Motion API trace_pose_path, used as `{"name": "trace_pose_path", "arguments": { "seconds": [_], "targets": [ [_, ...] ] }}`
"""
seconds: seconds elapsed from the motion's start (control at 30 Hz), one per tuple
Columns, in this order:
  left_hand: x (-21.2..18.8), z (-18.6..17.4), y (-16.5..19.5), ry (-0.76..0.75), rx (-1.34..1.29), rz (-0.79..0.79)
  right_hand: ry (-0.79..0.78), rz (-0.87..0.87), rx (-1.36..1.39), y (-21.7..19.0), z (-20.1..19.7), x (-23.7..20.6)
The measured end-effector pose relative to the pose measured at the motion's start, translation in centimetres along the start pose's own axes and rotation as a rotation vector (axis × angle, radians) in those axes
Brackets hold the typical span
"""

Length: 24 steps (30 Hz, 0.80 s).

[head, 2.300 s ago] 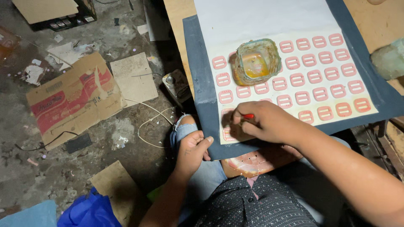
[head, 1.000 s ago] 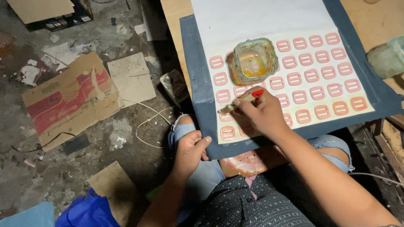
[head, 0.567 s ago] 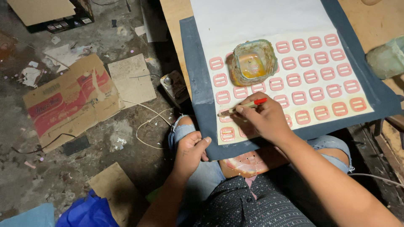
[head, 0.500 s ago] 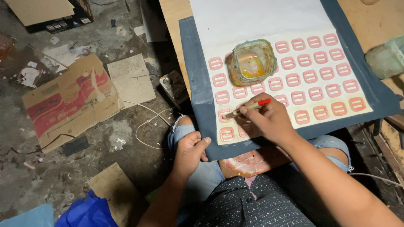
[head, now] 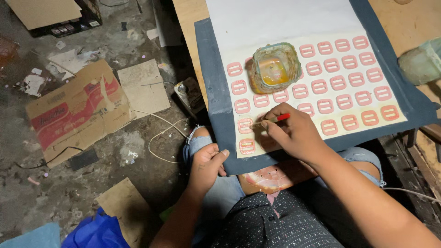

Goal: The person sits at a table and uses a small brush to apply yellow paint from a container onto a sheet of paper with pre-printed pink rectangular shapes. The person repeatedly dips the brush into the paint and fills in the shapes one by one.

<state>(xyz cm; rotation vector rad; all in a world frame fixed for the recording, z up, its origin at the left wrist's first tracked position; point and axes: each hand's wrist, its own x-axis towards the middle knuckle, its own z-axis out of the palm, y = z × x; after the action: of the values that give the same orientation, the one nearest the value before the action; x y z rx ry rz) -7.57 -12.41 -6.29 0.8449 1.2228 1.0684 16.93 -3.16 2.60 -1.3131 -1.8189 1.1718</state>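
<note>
My right hand point(head: 294, 133) grips a thin brush with a red handle point(head: 274, 120); its tip touches a pink slotted buckle piece point(head: 245, 125) near the sheet's lower left. Several such pink pieces lie in rows on a white sheet point(head: 285, 20) over a dark blue board point(head: 212, 96). A square, glue-stained container point(head: 274, 68) with yellow liquid stands among them. My left hand point(head: 207, 163) holds the board's near left corner, thumb on top, resting on my knee.
Flattened cardboard with red print point(head: 76, 110) and other cardboard scraps point(head: 143, 87) litter the dirty floor at left, with a loose cord point(head: 158, 135). A blue bag point(head: 94, 232) lies at the bottom left. A pale green object point(head: 422, 62) sits on the wooden surface at right.
My right hand has shifted the brush from the sheet's bottom edge up and left, its tip now on a piece in the left columns. My left hand stays on the board's corner.
</note>
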Motion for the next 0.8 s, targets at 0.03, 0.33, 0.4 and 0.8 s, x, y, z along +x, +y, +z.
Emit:
{"name": "trace_pose_path", "arguments": {
  "seconds": [0.03, 0.33, 0.4, 0.8],
  "targets": [
    [0.1, 0.0, 0.1, -0.003, -0.007, -0.003, 0.010, -0.039, 0.032, 0.0, -0.4, 0.1],
    [0.1, -0.2, -0.1, -0.018, -0.010, 0.000, -0.068, -0.164, 0.045, 0.7, -0.5, 0.1],
    [0.2, -0.2, -0.3, -0.010, -0.012, -0.004, -0.065, -0.255, -0.117, 0.5, -0.4, 0.1],
    [0.0, -0.1, 0.0, -0.022, -0.015, 0.003, -0.154, -0.186, -0.046, -1.2, 0.7, 1.3]
  ]
}}
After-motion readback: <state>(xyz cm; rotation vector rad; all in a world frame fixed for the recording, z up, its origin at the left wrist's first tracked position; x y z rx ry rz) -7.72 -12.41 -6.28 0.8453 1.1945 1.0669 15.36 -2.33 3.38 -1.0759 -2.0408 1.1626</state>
